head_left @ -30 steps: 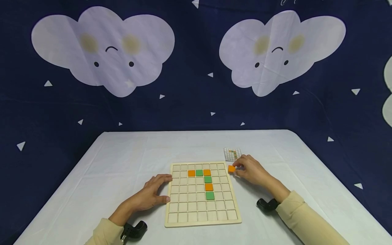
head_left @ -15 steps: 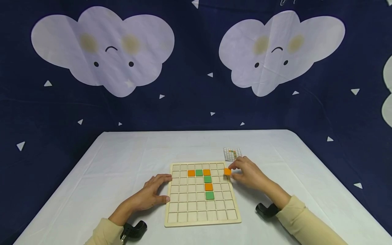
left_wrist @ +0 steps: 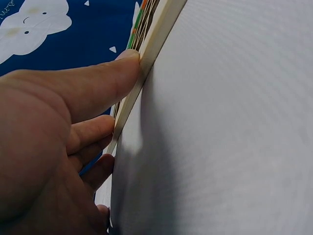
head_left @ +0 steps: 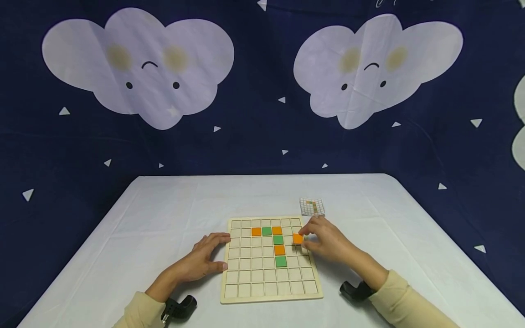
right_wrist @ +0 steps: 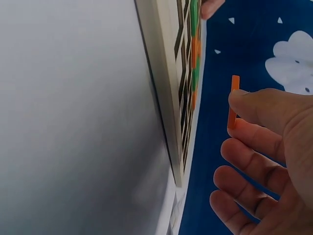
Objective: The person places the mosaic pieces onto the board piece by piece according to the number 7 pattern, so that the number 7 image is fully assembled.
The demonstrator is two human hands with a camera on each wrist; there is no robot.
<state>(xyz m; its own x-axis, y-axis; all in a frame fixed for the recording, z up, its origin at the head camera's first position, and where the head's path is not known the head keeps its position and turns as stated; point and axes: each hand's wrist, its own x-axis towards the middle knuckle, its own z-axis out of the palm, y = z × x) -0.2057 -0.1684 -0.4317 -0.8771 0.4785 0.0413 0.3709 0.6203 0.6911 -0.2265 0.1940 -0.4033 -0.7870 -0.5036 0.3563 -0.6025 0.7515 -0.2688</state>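
My right hand (head_left: 328,240) pinches a thin square orange tile (head_left: 297,239) between thumb and forefinger, above the right part of a pale wooden grid board (head_left: 251,289). In the right wrist view the tile (right_wrist: 234,103) appears edge-on, lifted off the board, with the other fingers loosely bent below. My left hand (head_left: 201,258) rests at the board's left edge, thumb and fingertips touching its side, fingers fairly straight. Orange and green tiles lie in the grid: a short row near the top, including a green tile (head_left: 267,231), and a column running down to another green tile (head_left: 280,261).
A small card (head_left: 311,207) printed with a coloured grid pattern lies beyond the board's top right corner. White cloth covers the table (head_left: 184,200). Behind it hangs a dark blue curtain (head_left: 262,150) with clouds. Black devices are strapped at both wrists.
My right hand has carried the orange tile leftward and slightly toward me, from beside the board's upper right corner to above its right-hand cells. The left hand and board stay put.
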